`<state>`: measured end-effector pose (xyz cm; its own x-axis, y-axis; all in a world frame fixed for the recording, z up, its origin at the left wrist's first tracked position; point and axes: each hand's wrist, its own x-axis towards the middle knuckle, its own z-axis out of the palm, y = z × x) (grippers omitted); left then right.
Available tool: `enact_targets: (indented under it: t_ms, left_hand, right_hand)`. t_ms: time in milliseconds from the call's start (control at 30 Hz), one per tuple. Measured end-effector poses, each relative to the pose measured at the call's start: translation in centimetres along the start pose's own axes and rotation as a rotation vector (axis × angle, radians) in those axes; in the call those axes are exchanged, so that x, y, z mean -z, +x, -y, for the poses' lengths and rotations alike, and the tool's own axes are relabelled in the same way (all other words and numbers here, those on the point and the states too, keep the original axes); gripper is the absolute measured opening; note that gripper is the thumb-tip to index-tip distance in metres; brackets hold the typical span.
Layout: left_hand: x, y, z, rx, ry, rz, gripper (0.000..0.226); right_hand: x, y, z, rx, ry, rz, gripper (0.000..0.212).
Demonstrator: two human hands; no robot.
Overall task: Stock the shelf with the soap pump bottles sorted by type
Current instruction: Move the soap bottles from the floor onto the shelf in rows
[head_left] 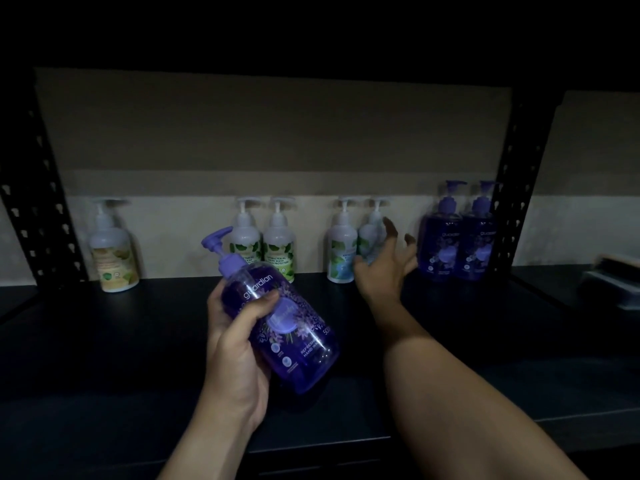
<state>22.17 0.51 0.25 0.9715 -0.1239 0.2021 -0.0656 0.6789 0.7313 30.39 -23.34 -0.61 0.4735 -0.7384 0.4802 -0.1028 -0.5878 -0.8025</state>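
While left hand [232,344] grips purple bottle [277,320] tilted, right hand [384,268] reaches over shelf [138,341], fingers spread, holding nothing.

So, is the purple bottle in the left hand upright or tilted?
Tilted. The purple bottle leans with its pump up-left and base down-right, gripped by the left hand above the shelf.

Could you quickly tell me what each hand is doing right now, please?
Left hand: grips the tilted purple pump bottle.
Right hand: open, fingers spread, holding nothing, near the shelf bottles.
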Motion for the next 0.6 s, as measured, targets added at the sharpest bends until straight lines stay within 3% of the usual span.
enact_targets:
  t_ms: [100, 233, 600]
  left_hand:
    - [0.0, 0.0, 0.0, -0.001, 0.004, 0.003, 0.060]
    - [0.0, -0.1, 0.0, -0.008, -0.002, -0.004, 0.060]
    - [0.1, 0.0, 0.0, -0.010, -0.007, 0.002, 0.060]
  right_hand:
    - [-0.7, -0.2, 0.5, 0.171, -0.143, 0.011, 0.071]
    - [-1.6, 0.0, 0.8, 0.208, -0.223, 0.076, 0.058]
    - [-2.4, 0.4, 1.2, 0.211, -0.349, 0.005, 0.068]
